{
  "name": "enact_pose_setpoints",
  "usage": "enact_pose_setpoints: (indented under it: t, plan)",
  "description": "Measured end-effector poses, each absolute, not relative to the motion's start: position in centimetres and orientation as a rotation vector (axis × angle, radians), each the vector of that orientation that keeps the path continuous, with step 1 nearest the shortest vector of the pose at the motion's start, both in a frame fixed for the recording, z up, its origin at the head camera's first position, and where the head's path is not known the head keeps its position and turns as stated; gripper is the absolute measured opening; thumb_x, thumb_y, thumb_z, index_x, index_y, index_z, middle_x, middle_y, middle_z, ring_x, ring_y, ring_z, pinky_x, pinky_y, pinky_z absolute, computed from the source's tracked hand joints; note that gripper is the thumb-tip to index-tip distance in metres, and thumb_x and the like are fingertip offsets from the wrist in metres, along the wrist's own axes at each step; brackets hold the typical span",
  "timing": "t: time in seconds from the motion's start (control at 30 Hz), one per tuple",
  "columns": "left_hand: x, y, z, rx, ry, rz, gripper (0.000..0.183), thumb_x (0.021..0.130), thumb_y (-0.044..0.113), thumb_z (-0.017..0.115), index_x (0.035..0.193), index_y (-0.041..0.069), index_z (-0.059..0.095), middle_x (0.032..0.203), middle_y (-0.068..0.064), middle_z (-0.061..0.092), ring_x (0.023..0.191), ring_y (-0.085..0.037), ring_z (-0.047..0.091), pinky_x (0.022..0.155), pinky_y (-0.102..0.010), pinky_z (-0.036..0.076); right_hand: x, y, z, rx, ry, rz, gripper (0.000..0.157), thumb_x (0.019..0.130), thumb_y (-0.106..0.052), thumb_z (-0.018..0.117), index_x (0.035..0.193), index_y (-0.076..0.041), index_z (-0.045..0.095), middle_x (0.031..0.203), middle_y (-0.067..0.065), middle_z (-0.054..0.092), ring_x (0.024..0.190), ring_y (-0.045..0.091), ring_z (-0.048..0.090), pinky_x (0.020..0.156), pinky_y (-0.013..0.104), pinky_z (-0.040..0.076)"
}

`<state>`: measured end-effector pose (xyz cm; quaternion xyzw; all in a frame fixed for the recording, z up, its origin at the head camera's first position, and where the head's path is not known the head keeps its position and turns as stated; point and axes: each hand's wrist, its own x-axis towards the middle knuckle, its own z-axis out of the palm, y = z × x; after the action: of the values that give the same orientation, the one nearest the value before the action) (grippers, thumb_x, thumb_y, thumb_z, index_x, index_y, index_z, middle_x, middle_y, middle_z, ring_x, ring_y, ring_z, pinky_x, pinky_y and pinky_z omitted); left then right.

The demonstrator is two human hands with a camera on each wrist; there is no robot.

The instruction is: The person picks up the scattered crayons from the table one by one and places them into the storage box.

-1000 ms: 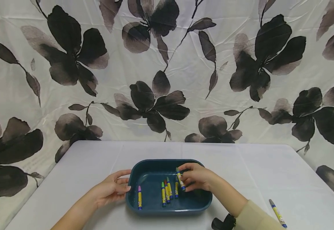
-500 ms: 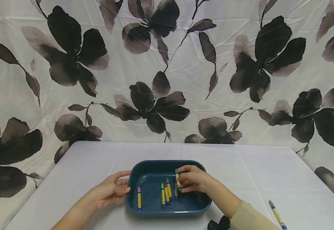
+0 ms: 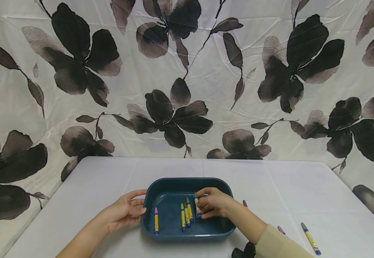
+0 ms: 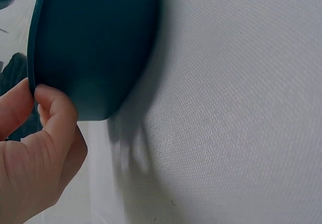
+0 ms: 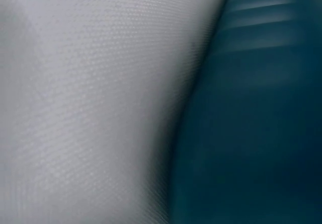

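A dark teal plastic tray (image 3: 171, 190) stands on the white table. My left hand (image 3: 124, 211) pinches its left rim between thumb and fingers; the left wrist view shows the same pinch on the tray wall (image 4: 95, 43). Inside the tray my right hand (image 3: 217, 204) pinches a yellow-and-blue crayon (image 3: 197, 207), low over the tray floor. Just left of it lie several crayons side by side, among them a green-tipped crayon (image 3: 183, 218). A pink-tipped crayon (image 3: 156, 222) lies alone near the left wall. In the right wrist view only the tray's outer side (image 5: 251, 133) and the cloth show.
On the white table (image 3: 261, 182), to the right, lies a grey-tipped crayon (image 3: 311, 239). Tips of a brown crayon (image 3: 245, 203) and a purple crayon (image 3: 281, 230) peek out beside the right forearm and sleeve. A floral cloth (image 3: 225, 89) hangs behind the table.
My right hand has moved slightly left and down with the crayon, toward the grouped crayons. Two crayon tips now show beside the right arm. The left hand stays on the rim.
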<state>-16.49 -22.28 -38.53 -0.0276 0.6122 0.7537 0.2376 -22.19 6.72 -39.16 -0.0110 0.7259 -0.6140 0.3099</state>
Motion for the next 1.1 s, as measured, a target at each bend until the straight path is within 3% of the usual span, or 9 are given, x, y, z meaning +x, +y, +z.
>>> enact_pose_setpoints:
  t: [0.5, 1.1]
  plan:
    - [-16.5, -22.3, -38.6, -0.057, 1.688, 2.064, 0.077, 0.084, -0.012, 0.056, 0.145, -0.002, 0.011, 0.114, -0.015, 0.045, 0.088, -0.016, 0.054, 0.073, -0.026, 0.050, -22.4, 7.5, -38.1, -0.080, 1.907, -1.654, 0.040, 0.084, -0.002, 0.055, 0.123, 0.004, 0.049, 0.086, 0.014, 0.061, 0.061, 0.014, 0.058, 0.058, 0.029, 0.054]
    - [-16.5, -22.2, -38.6, -0.065, 1.695, 2.059, 0.077, 0.083, -0.013, 0.056, 0.145, -0.002, 0.011, 0.113, -0.015, 0.045, 0.087, -0.016, 0.054, 0.072, -0.025, 0.050, -23.2, 10.8, -35.4, -0.140, 1.872, -1.742, 0.044, 0.087, -0.006, 0.055, 0.128, 0.005, 0.044, 0.083, 0.008, 0.059, 0.068, 0.015, 0.059, 0.064, 0.029, 0.053]
